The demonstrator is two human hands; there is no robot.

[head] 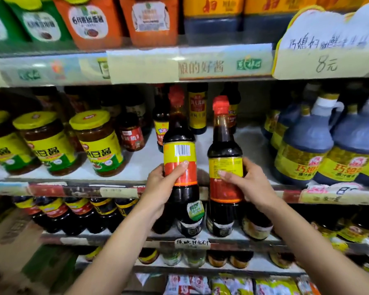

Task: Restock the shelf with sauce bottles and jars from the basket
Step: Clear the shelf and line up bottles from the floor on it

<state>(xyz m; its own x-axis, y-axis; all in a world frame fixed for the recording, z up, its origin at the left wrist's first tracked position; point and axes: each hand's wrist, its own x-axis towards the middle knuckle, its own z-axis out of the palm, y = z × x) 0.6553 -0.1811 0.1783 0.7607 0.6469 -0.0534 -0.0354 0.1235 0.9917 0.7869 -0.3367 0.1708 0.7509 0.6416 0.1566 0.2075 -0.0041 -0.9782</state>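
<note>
Currently in hand: two dark, red-capped sauce bottles, upright and side by side at centre frame, in front of the middle shelf.
Left bottle (179, 160): barcode and yellow-and-red label face the camera; the left hand (165, 180) wraps the lower label, thumb laid across the front.
Right bottle (225, 160): just right of the first, a narrow gap between them; the right hand (246, 182) grips it from the right, with one digit curled across the label's front.
Why held so: caps up and gripped at the body, one per hand, both look ready to be stood on the board in a single reach.
Middle shelf (252, 145): a bare stretch of white board lies directly behind the pair, the likely landing spot.
Bases: they hang below the shelf's front edge, so a lift seems needed before either goes in.
Back row (197, 107): smaller dark bottles stand behind the opening, near the caps.
Yellow-lidded jars (98, 143): centre left of the frame, well apart from the hands.
Handled jugs (303, 150): centre right, beside the opening.
Basket: not in view.
</note>
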